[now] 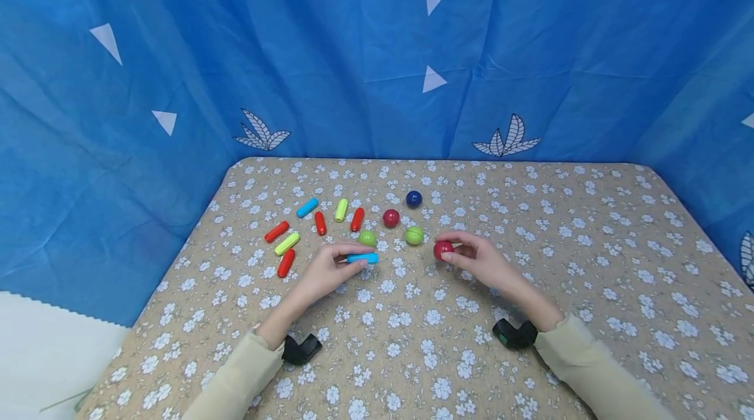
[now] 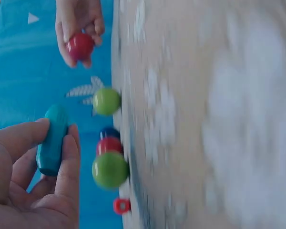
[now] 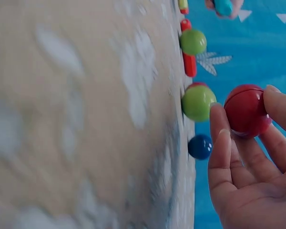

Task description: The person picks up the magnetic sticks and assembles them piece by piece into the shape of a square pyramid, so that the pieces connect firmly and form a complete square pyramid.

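You are working at a desk [image 1: 400, 374] wearing a tan cloth with white flowers; a blue curtain [image 1: 353, 47] with white triangles and outlined leaves is hanging behind it and at both sides. Above the cloth, your left hand [image 1: 326, 274] is pinching a blue stick [image 1: 363, 258] while your right hand [image 1: 484, 265] is gripping a red ball [image 1: 442, 249]. Other sticks [image 1: 320, 224] and balls [image 1: 391, 218] are lying beyond.

On my right wrist feed I see the right hand [image 3: 255, 176] pinching a red ball [image 3: 244, 109]; beyond it I make out two green balls [image 3: 198, 103], a dark blue ball [image 3: 199, 146] and, cut off by the top edge, the left hand [image 3: 237, 6] with a turquoise stick [image 3: 223, 6]
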{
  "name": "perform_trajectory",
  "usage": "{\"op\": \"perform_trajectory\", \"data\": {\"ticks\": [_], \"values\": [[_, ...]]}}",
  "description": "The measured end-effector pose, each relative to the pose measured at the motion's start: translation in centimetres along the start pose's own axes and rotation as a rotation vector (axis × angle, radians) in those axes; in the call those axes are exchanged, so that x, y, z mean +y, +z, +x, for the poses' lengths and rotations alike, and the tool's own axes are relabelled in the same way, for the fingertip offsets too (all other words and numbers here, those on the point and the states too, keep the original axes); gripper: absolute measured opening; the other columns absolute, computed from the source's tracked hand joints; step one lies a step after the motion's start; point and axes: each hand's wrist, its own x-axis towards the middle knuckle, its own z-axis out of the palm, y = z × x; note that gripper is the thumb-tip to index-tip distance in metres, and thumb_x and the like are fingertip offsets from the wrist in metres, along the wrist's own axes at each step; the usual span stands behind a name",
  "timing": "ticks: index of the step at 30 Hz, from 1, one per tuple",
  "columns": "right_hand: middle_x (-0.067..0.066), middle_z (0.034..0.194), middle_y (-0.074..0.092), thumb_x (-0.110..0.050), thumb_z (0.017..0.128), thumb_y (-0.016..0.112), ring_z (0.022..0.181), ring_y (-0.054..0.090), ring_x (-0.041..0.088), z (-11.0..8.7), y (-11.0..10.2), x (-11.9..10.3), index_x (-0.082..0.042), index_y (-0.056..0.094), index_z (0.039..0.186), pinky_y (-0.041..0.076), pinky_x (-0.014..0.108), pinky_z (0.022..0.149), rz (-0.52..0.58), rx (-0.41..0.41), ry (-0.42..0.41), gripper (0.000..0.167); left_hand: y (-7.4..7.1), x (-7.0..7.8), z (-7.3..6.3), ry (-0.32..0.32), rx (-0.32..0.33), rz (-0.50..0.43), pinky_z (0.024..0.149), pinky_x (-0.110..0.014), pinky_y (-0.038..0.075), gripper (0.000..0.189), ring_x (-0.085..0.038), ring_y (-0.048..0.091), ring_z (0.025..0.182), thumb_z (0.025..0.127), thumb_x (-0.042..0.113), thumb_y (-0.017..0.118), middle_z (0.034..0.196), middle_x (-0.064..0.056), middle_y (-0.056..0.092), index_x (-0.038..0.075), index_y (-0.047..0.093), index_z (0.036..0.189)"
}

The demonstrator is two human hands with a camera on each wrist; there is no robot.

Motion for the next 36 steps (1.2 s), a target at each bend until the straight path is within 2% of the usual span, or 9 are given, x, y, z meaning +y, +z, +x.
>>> {"op": "perform_trajectory", "data": {"ticks": [2,8,13,16,21,30,36], "values": [[0.017,0.114,0.057,-0.008,0.088,0.066,0.087,0.061,0.025,-0.2,0.4,0.0,-0.002,0.058,0.121,0.053,0.034,0.068,0.030,-0.020,-0.012,0.035,0.6,0.1,0.1,-0.011,-0.018,-0.021,0.082,-0.027,0.050,0.028,-0.022,0.057,0.107,0.087,0.006,0.067,0.119,-0.011,0.058,0.002,0.066,0.115],[0.015,0.114,0.057,-0.009,0.087,0.067,0.087,0.063,0.026,-0.4,1.3,-0.1,-0.003,0.058,0.120,0.054,0.035,0.069,0.080,-0.053,-0.029,0.035,2.0,0.2,0.5,0.014,-0.016,-0.024,0.077,-0.026,0.052,0.028,-0.019,0.060,0.095,0.085,0.006,0.069,0.109,-0.009,0.061,0.001,0.067,0.112],[0.018,0.119,0.055,-0.010,0.088,0.066,0.092,0.063,0.026,-0.6,1.9,-0.4,0.000,0.057,0.122,0.054,0.035,0.073,0.114,-0.086,-0.033,0.036,2.9,0.2,0.8,-0.035,-0.015,-0.085,0.077,-0.027,0.052,0.027,-0.017,0.064,0.091,0.084,0.008,0.071,0.106,-0.008,0.063,0.001,0.068,0.109],[0.019,0.124,0.052,-0.009,0.088,0.065,0.095,0.063,0.028,-0.6,2.2,-0.4,0.002,0.056,0.122,0.054,0.036,0.074,0.133,-0.098,-0.051,0.037,3.3,0.0,1.0,-0.045,-0.013,-0.081,0.077,-0.027,0.052,0.026,-0.016,0.064,0.090,0.083,0.013,0.072,0.104,-0.006,0.065,0.004,0.068,0.107],[0.021,0.127,0.050,-0.008,0.088,0.065,0.097,0.063,0.029,-0.6,2.4,-0.4,0.003,0.054,0.122,0.054,0.035,0.074,0.159,-0.115,-0.070,0.038,4.0,-0.1,1.2,-0.054,-0.023,-0.062,0.077,-0.027,0.052,0.026,-0.015,0.064,0.090,0.084,0.017,0.072,0.104,-0.003,0.065,0.006,0.069,0.107],[0.019,0.119,0.054,-0.009,0.088,0.065,0.098,0.062,0.030,-0.6,2.8,0.0,0.004,0.054,0.121,0.052,0.032,0.078,0.172,-0.140,-0.103,0.037,4.9,-0.4,1.6,-0.053,-0.037,-0.128,0.076,-0.029,0.053,0.025,-0.018,0.063,0.089,0.083,0.007,0.071,0.105,-0.009,0.064,0.001,0.067,0.108],[0.018,0.119,0.054,-0.010,0.089,0.065,0.098,0.062,0.029,-0.7,3.0,-0.1,-0.001,0.055,0.121,0.052,0.033,0.079,0.186,-0.159,-0.096,0.035,5.4,-0.5,1.6,-0.031,-0.030,-0.101,0.074,-0.028,0.053,0.024,-0.016,0.063,0.086,0.083,0.008,0.072,0.105,-0.008,0.064,0.002,0.068,0.106]]}}
